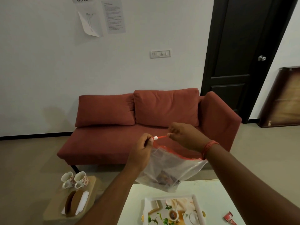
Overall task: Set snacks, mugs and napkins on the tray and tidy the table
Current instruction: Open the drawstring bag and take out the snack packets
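I hold a clear zip bag (170,166) with a red seal strip up over the white table (215,197); dark snack packets lie in its bottom. My left hand (142,151) pinches the bag's top edge beside the white slider. My right hand (183,135) pinches the red strip's other end. Below, a printed tray (196,203) with a white rim sits on the table. Two floral mugs (74,179) stand on a low wooden stool (90,189) at the left, with white napkins (82,202) in a brown holder in front of them.
A small red packet (228,217) lies on the table at the tray's right. A red sofa (146,127) stands behind the table against the wall. A dark door (240,54) is at the back right, and a framed board (282,98) leans beside it.
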Tool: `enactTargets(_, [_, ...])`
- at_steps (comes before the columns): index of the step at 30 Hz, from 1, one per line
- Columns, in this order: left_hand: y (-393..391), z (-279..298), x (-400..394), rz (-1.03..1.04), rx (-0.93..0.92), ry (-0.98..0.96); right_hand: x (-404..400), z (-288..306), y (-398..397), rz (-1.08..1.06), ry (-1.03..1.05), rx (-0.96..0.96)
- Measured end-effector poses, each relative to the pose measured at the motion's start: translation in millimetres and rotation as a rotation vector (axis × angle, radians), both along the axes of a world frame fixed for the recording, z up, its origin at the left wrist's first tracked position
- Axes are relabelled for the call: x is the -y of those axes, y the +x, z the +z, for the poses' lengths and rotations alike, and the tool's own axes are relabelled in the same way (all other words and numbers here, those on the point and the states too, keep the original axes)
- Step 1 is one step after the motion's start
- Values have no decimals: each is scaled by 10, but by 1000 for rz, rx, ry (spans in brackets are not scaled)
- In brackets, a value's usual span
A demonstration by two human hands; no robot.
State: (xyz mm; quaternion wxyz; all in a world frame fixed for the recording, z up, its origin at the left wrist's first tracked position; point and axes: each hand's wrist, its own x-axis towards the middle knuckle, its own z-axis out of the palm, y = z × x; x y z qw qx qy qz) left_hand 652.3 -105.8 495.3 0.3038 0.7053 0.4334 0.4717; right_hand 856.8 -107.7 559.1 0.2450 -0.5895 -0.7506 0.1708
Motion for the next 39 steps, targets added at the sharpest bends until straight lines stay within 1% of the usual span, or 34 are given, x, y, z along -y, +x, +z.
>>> enactTargets(2, [47, 71, -1, 0, -82, 69, 30, 59, -191, 92, 76, -93])
enactTargets(4, [70, 139, -20, 27, -136, 132, 33, 92, -336, 142, 143, -78])
enactTargets(7, [27, 215, -76, 71, -162, 204, 1, 143, -419, 139, 217, -58])
enactTargets(9, [-21, 254, -105, 76, -185, 252, -16, 172, -443, 149, 244, -12])
enactTargets(12, [-84, 326, -159, 71, -169, 284, -34, 175, -455, 176, 319, 102])
enactTargets(15, [-232, 398, -265, 163, -116, 285, -48, 144, -380, 167, 371, 148])
enactTargets(18, [-551, 467, -396, 276, -35, 232, -91, 99, -152, 101, 341, 135])
enactTargets(22, [-898, 540, -504, 316, 86, 172, -125, 32, 173, -17, 311, 95])
enactTargets(24, [-932, 571, -528, 329, 126, 177, -131, 12, 180, -17, 303, 60])
enactTargets(26, [-906, 592, -554, 337, 153, 174, -138, 3, 130, 16, 241, 5])
enactTargets(29, [-838, 600, -582, 307, 144, 124, -128, 25, 63, 94, 46, -106])
enactTargets(30, [-815, 607, -579, 280, 135, 120, -123, 39, 26, 114, 21, -148])
enactTargets(35, [-639, 678, -537, 146, 60, 183, -151, 87, -286, 176, 72, -210])
enactTargets(39, [-536, 679, -527, 122, 73, 168, -199, 27, -443, 170, 101, -245])
